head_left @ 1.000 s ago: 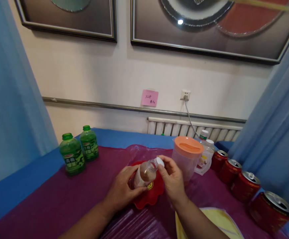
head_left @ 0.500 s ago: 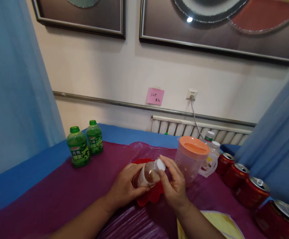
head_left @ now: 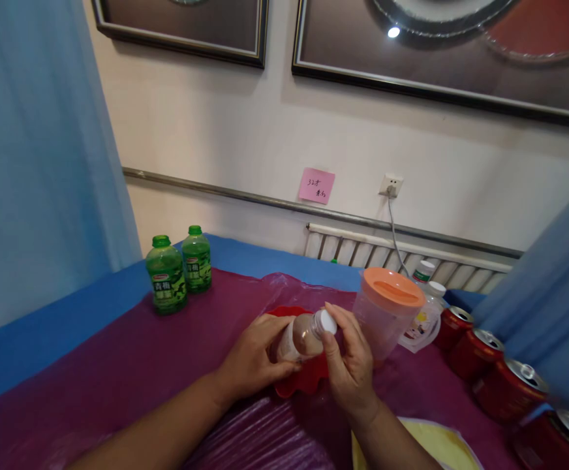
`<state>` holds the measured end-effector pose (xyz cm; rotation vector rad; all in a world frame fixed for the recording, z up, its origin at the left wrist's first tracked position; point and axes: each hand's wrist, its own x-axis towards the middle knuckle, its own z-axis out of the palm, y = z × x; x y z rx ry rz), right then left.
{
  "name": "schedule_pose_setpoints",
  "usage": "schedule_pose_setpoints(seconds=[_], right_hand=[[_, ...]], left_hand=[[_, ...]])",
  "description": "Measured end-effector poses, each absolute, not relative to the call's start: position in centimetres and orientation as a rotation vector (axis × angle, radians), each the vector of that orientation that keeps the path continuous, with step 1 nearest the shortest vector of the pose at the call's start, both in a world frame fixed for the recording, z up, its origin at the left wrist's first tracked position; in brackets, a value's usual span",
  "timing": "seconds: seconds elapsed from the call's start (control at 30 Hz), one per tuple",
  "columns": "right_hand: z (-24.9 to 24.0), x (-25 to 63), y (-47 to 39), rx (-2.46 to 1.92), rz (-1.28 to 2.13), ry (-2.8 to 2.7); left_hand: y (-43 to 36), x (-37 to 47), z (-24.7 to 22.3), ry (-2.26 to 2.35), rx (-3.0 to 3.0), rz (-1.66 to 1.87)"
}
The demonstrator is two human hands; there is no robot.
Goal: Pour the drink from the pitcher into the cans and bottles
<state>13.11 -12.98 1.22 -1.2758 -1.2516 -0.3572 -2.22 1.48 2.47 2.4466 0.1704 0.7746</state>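
A clear plastic bottle [head_left: 304, 337] is tilted to the right above a red scalloped dish [head_left: 289, 389]. My left hand [head_left: 252, 358] is wrapped round its labelled body. At the neck, the thumb and fingers of my right hand [head_left: 350, 362] grip the white bottle cap [head_left: 326, 322], which sits on the bottle's mouth. Much of the dish is hidden behind the bottle and my hands. Just beyond my right hand stands a clear pitcher [head_left: 380, 329] with an orange lid [head_left: 394, 287].
Two green bottles [head_left: 168, 277] stand at the left on the purple plastic sheet [head_left: 167, 359]. Several red cans [head_left: 507, 388] line the right side, with clear bottles [head_left: 434, 297] behind the pitcher. A yellow cloth [head_left: 426, 444] lies near my right forearm. A radiator [head_left: 357, 251] runs along the wall.
The whole scene has shifted slightly to the right as the head camera turned. Both hands keep their hold on the bottle and its cap, with the right fingers barely changed.
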Motion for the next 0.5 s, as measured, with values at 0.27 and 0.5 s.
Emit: schedule_pose_setpoints(seconds=[0.27, 0.5], right_hand=[[1.30, 13.08, -13.27, -1.319, -0.414, -1.280], [1.18, 12.83, -13.37, -1.338, -0.443, -1.270]], left_hand=[[1.23, -2.25, 2.79, 0.180, 2.436, 0.778], [1.10, -2.27, 2.93, 0.171, 2.433, 0.765]])
